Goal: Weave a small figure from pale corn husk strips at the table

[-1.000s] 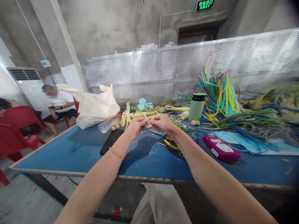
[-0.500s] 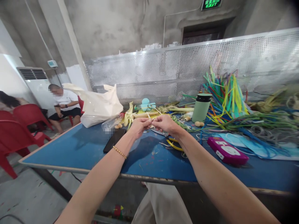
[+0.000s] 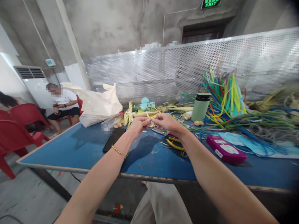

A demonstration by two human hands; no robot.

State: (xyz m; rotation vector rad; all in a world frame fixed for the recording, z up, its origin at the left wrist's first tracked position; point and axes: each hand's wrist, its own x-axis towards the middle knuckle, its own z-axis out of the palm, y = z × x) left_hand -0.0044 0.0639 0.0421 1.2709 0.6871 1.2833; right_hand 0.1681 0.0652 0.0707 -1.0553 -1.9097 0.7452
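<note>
My left hand (image 3: 138, 126) and my right hand (image 3: 167, 121) meet above the blue table (image 3: 77, 149), fingertips nearly touching. Between the left thumb and fingers is pinched a thin pale strip (image 3: 148, 115), its tip pointing up. The right fingers are pinched together close beside it; what they hold is too small to make out. Just beneath the right hand lie a metal blade (image 3: 157, 131) and a tool with yellow handles (image 3: 174, 144), partly hidden by the wrist. Behind both hands are pale husk-like leaves and stalks (image 3: 129, 115).
A black phone (image 3: 114, 140), a clear bottle (image 3: 109, 123) and a white plastic bag (image 3: 100, 105) are on the left. To the right stand a green flask (image 3: 201, 107), a purple power strip (image 3: 225, 150), colourful strips (image 3: 231, 96) and tangled cords (image 3: 252, 123). A person (image 3: 63, 99) sits at far left.
The view has shifted very slightly. My hands keep the same pinching pose around the pale strip, with only a small movement of the right fingers.
</note>
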